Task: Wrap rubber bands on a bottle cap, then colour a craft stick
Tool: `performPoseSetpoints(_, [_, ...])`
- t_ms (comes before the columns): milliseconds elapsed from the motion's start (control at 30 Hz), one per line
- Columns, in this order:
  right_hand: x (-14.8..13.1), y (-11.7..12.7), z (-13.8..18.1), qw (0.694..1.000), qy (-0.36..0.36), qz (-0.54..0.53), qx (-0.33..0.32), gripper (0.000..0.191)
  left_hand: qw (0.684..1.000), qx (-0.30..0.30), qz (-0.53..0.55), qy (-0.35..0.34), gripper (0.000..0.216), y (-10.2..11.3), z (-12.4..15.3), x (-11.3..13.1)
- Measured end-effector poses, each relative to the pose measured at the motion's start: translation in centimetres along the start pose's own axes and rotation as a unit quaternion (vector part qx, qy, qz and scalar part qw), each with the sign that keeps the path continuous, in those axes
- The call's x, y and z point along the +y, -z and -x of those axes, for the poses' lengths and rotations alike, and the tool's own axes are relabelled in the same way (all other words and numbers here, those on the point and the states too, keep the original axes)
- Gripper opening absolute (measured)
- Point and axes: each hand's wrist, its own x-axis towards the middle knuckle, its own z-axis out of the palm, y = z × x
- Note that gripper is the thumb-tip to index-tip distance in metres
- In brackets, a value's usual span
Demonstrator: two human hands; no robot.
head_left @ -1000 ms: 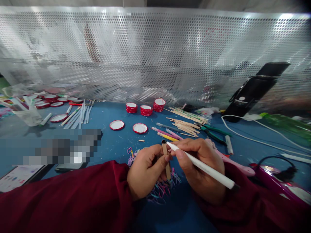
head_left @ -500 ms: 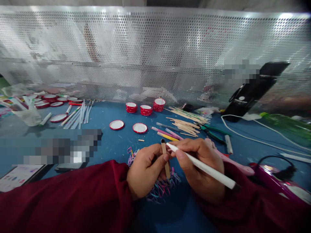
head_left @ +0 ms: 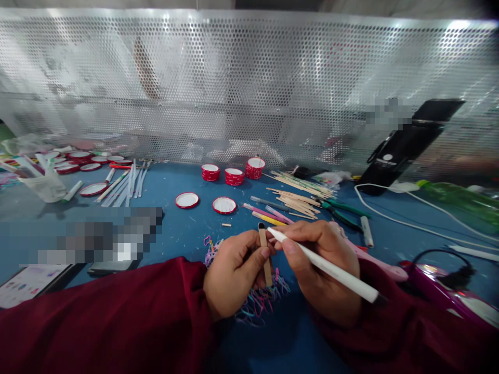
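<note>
Between the thumb and fingers of my left hand (head_left: 234, 272) is a flat wooden craft stick (head_left: 264, 241), held nearly upright. Its top end is coloured black. My right hand (head_left: 327, 270) is closed around a white marker pen (head_left: 331, 270), gripped as for writing. The pen's pale tip lies close beside the stick's dark end; whether it touches, I cannot tell. Under and around my left hand lies a tangle of pastel rubber bands (head_left: 257, 306) in pink, purple and blue. A small wooden piece (head_left: 226, 225) rests just beyond my hands.
Red-rimmed lids (head_left: 187, 200) and red stacks (head_left: 234, 176) stand ahead. Wooden sticks (head_left: 298, 202), coloured pens (head_left: 268, 218) and green-handled pliers (head_left: 343, 213) lie to the right. A phone (head_left: 35, 283), glue sticks (head_left: 125, 187) and a cup (head_left: 47, 188) are at left. A perforated metal panel (head_left: 241, 83) closes the back.
Almost nothing differs. My hands keep the same hold on the stick and marker, with only a very slight shift of the right fingers and the pen.
</note>
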Motion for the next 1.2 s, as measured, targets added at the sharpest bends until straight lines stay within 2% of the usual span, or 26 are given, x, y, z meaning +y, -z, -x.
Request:
performPoseSetpoints(233, [0.31,-0.12,0.02,0.999,-0.004,-0.035,-0.010,0.010,1.000,0.002,-0.001,-0.006,0.026,0.06,-0.02,-0.22])
performPoseSetpoints(400, [0.15,-0.23,-0.17,1.000,-0.001,-0.007,0.004,0.008,1.000,0.000,-0.006,-0.002,0.026,0.09,-0.08,-0.13])
performPoseSetpoints(833, [0.05,-0.13,-0.07,1.000,0.005,-0.015,0.009,0.009,1.000,0.002,-0.008,-0.004,0.027,-0.04,0.08,0.02])
performPoseSetpoints(1200, [0.37,-0.08,0.09,0.999,0.000,-0.026,-0.022,0.011,1.000,-0.001,-0.018,-0.018,0.026,-0.09,-0.04,-0.06])
